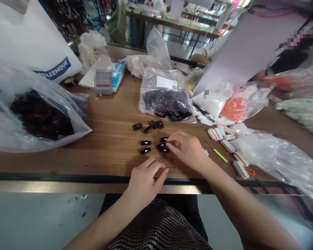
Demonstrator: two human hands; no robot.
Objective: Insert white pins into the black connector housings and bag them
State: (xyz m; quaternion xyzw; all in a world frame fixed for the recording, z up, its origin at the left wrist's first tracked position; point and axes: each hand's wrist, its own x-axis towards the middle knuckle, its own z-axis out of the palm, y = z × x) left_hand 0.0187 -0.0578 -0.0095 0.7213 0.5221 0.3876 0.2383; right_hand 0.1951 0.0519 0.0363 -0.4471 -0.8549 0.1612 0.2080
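My right hand (186,147) reaches over a small cluster of black plastic parts (162,146), its thumb and forefinger pinched together against one of them. Whatever sits between those fingertips is too small to make out. White dots show on the parts' upper faces. Left of the cluster lie two similar black parts (146,142), also with white dots. My left hand (147,178) rests at the table's front edge, fingers bent and thumb apart, holding nothing. Farther back are several black parts (137,126) with red marks. Tiny white pieces (206,152) lie beside my right wrist.
A clear bag of black parts (167,93) stands behind; a larger open bag (41,114) is on the left. To the right lie a green-handled tool (220,155), white-and-orange pieces (241,159) and a bag of orange pieces (234,107). A white panel (232,45) rises behind.
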